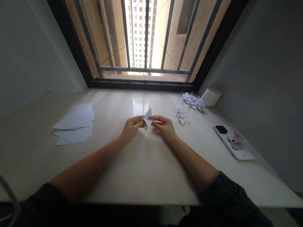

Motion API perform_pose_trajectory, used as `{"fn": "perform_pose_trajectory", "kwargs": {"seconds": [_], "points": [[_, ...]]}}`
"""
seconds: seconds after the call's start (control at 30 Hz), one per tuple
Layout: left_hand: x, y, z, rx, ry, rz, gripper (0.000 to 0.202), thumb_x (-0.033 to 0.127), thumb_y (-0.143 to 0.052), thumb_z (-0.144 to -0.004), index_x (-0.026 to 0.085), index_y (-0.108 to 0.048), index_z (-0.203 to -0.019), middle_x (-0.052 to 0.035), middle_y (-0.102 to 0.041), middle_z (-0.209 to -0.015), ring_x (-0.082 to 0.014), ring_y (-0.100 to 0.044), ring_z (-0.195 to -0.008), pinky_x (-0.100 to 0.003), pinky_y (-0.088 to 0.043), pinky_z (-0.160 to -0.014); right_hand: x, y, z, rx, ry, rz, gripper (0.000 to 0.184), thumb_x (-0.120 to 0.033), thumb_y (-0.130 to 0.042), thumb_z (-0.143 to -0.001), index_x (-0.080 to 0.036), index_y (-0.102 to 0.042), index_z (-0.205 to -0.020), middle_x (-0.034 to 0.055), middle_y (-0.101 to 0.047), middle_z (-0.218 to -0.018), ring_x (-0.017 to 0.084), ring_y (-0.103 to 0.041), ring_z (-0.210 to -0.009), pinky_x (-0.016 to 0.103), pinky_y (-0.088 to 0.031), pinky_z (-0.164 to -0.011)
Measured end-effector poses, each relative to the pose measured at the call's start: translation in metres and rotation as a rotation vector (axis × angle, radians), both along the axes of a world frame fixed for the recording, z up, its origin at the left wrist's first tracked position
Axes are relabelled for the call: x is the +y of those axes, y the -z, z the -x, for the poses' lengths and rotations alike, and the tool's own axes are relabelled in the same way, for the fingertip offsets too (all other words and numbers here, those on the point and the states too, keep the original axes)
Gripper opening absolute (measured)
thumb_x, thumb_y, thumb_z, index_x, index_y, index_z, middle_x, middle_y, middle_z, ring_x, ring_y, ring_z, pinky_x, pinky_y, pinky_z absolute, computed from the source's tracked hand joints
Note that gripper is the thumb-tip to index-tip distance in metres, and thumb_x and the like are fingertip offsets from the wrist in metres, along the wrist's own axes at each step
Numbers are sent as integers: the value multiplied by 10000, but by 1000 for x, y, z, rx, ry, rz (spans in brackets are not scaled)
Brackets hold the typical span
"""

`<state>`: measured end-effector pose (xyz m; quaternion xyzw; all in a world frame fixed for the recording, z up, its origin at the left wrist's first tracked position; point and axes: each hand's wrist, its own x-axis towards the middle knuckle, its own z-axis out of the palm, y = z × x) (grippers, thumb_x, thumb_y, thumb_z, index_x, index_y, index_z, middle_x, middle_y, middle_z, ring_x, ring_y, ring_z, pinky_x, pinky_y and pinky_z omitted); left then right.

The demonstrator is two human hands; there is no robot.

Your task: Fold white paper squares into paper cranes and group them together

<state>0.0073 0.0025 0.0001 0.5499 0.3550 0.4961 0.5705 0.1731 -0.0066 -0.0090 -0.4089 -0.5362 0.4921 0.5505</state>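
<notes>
Between my two hands, a small folded piece of white paper (148, 117) is held up above the pale table, with one pointed tip standing upward. My left hand (133, 126) pinches its left side between thumb and fingers. From the other side my right hand (165, 127) grips it, thumb and index finger pressed against the paper. Parts of the folds are hidden behind my fingers. Beyond my right hand lie a few folded white paper figures (181, 116), with a larger cluster of folded paper figures (195, 102) farther back.
A stack of white paper sheets (76, 123) lies on the left of the table (138, 177). At the right rest a white phone (234, 143) with a round grip and, near the wall, a white roll (211, 96). A barred window (143, 85) is behind; a pale cable (3, 184) curves at lower left.
</notes>
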Motion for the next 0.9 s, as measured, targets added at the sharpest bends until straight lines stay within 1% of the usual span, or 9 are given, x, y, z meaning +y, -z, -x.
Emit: {"fn": "perform_pose_trajectory", "kwargs": {"seconds": [0.07, 0.17, 0.27, 0.37, 0.53, 0.6, 0.7, 0.8, 0.9], "points": [[1, 1, 0, -3, 1, -6, 357, 350, -715, -664, 123, -693, -939, -77, -714, -862, -170, -639, -761, -290, -482, -736, 0, 1, 0, 10, 14, 73, 351, -381, -766, -594, -209, -726, -897, 20, -695, -785, 101, -545, -545, 219, -388, -479], [1, 0, 0, -1, 3, -13, 388, 362, -712, -671, 112, -678, -966, -75, -715, -844, -168, -642, -742, -289, -491, -721, 0, 2, -1, 17, 5, 108, 383, -401, -770, -579, -200, -728, -902, 12, -699, -724, 79, -492, -467, 212, -340, -437], [0, -2, 0, 17, 13, -21, 511, 357, -703, -692, 122, -605, -1134, -58, -718, -804, -162, -646, -714, -300, -505, -725, 1, 0, -1, 1, -1, 105, 361, -395, -767, -583, -201, -735, -885, 23, -717, -753, 97, -539, -519, 217, -363, -464], [-3, -2, -1, 36, 15, -53, 607, 337, -687, -721, 159, -492, -1267, -31, -717, -758, -155, -651, -696, -316, -517, -736, 1, -2, -1, 0, 19, 70, 326, -385, -766, -585, -199, -744, -852, 39, -731, -786, 144, -613, -640, 251, -437, -567], [-4, 1, -2, 121, -56, -141, 349, 364, -671, -734, 162, -652, -1018, -63, -720, -866, -164, -658, -772, -283, -518, -721, 0, -4, 0, 6, 58, 34, 308, -378, -759, -610, -209, -747, -867, 47, -741, -843, 210, -663, -804, 328, -488, -759], [-2, 4, -2, 133, -107, -147, 314, 382, -695, -703, 175, -694, -938, -68, -716, -934, -172, -655, -816, -277, -517, -715, 0, -4, 0, 17, 39, 32, 315, -375, -759, -614, -212, -745, -883, 47, -741, -870, 224, -668, -841, 351, -490, -807], [3, 8, 0, 113, -187, -98, 326, 419, -727, -649, 180, -725, -870, -66, -723, -885, -180, -650, -787, -303, -521, -702, 1, -3, 0, 61, -13, 15, 316, -348, -781, -587, -216, -746, -872, 45, -736, -913, 227, -668, -886, 372, -470, -892], [7, 11, 1, 72, -235, -51, 327, 414, -750, -619, 176, -732, -842, -63, -727, -861, -180, -646, -783, -330, -514, -743, 1, -4, 1, 70, -24, 29, 314, -346, -788, -582, -223, -745, -868, 45, -735, -920, 218, -668, -884, 378, -460, -913], [6, 9, 0, 44, -222, -43, 335, 396, -765, -604, 168, -722, -846, -65, -727, -862, -180, -646, -785, -335, -504, -760, 1, -4, 1, 73, 30, 69, 312, -373, -788, -579, -211, -749, -843, 56, -741, -863, 204, -667, -815, 369, -481, -852]]}}
